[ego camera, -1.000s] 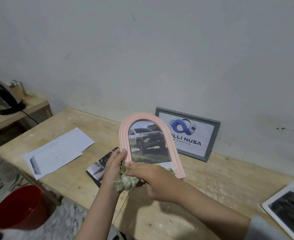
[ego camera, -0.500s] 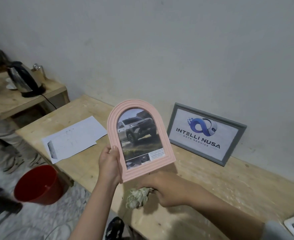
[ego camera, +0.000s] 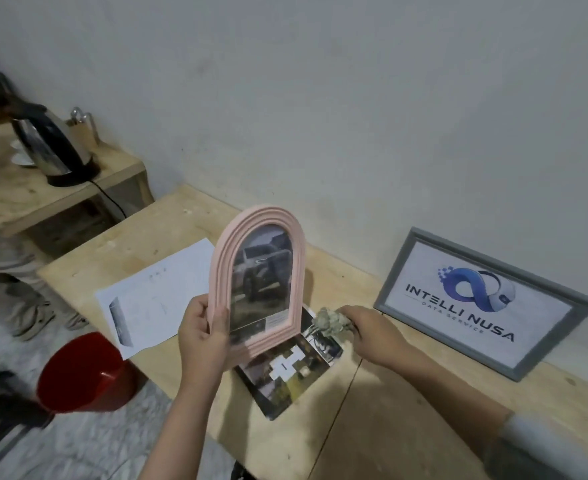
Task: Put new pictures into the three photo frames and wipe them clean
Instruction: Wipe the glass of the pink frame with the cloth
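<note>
A pale wooden table (ego camera: 407,410) fills the lower right and centre of the frame, its left edge running diagonally from mid-left down to the bottom centre, with grey floor beyond it. Bare tabletop lies open in the lower right, in front of the right forearm. Against the wall at the right, a grey-framed logo picture (ego camera: 486,303) leans on its long side, well apart from both hands. A white sheet of paper (ego camera: 154,296) lies flat at centre left, near the table's edge. Below that edge stands a red bucket (ego camera: 84,372) on the floor. In the upper left, a steel kettle (ego camera: 50,147) sits on a lower wooden shelf.

The pink arched frame (ego camera: 258,282), holding a picture of a truck, is upright in the air at the centre. The left hand (ego camera: 202,337) grips its lower left edge, fingers curled behind and thumb across the front. Under it lies a dark printed photo sheet (ego camera: 285,372) flat on the table. The right hand (ego camera: 372,330), just right of the frame, has its fingers closed round a crumpled pale cloth (ego camera: 330,322) touching the sheet's upper corner.
</note>
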